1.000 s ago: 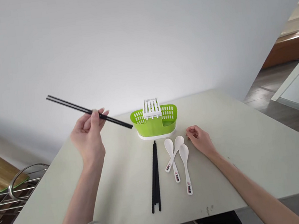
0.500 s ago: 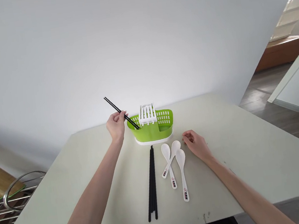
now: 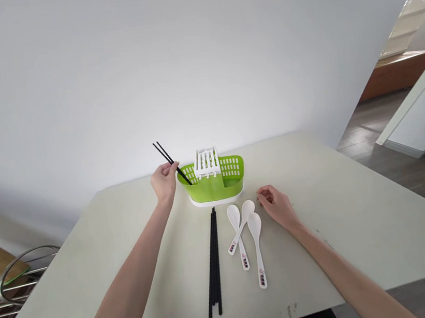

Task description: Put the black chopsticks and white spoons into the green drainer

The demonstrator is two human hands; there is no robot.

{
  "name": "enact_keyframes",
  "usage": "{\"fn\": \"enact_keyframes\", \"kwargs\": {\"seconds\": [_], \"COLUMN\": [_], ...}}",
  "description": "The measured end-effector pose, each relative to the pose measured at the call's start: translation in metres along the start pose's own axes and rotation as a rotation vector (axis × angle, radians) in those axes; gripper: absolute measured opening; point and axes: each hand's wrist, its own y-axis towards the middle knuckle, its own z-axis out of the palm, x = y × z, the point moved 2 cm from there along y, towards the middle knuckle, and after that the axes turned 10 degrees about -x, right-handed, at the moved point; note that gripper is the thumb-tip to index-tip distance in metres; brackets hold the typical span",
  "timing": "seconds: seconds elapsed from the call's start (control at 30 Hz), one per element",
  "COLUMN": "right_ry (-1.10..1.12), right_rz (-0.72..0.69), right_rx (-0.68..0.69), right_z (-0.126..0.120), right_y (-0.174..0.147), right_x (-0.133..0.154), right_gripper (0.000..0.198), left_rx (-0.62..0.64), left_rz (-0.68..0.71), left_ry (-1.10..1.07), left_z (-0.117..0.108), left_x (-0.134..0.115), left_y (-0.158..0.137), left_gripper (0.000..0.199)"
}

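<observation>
left hand (image 3: pixel 164 181) is stretched out toward the tabletop's (image 3: pixel 362 223) far edge, grip pinched on a pair of black chopsticks (image 3: pixel 172 163), tilted with tips down in the green caddy's (image 3: pixel 215 182) left compartment. right hand (image 3: pixel 275 205) rests loosely curled, grip holding nothing, just beside three white spoons (image 3: pixel 246 233). spare chopsticks (image 3: pixel 212 263) lie near the front edge.
</observation>
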Motion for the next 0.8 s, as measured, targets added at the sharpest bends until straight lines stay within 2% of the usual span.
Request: {"fn": "enact_keyframes", "kwargs": {"seconds": [0.2, 0.33, 0.4, 0.5, 0.63, 0.7, 0.8], "right_ry": [0.017, 0.044, 0.071, 0.145, 0.274, 0.337, 0.417], "right_rz": [0.01, 0.024, 0.032, 0.038, 0.029, 0.03, 0.044], "right_rx": [-0.003, -0.012, -0.012, 0.004, 0.069, 0.138, 0.25], "right_z": [0.0, -0.001, -0.002, -0.002, -0.003, -0.005, -0.008], "right_y": [0.001, 0.001, 0.001, 0.0, -0.002, -0.005, -0.008], "right_x": [-0.001, 0.001, 0.003, 0.008, 0.023, 0.032, 0.043], "right_gripper": [0.023, 0.022, 0.022, 0.024, 0.029, 0.03, 0.033], "left_rx": [0.007, -0.088, -0.115, -0.077, -0.109, -0.063, 0.15], "left_rz": [0.004, 0.034, 0.051, 0.075, 0.115, 0.065, -0.14], "left_ry": [-0.317, -0.489, -0.525, -0.518, -0.512, -0.542, -0.568], "left_z": [-0.013, -0.035, -0.046, -0.062, -0.08, -0.08, -0.065], "left_x": [-0.03, -0.063, -0.079, -0.101, -0.115, -0.113, -0.102], "left_y": [-0.007, -0.021, -0.033, -0.056, -0.081, -0.092, -0.114], "left_gripper": [0.035, 0.037, 0.038, 0.036, 0.034, 0.035, 0.04]}}
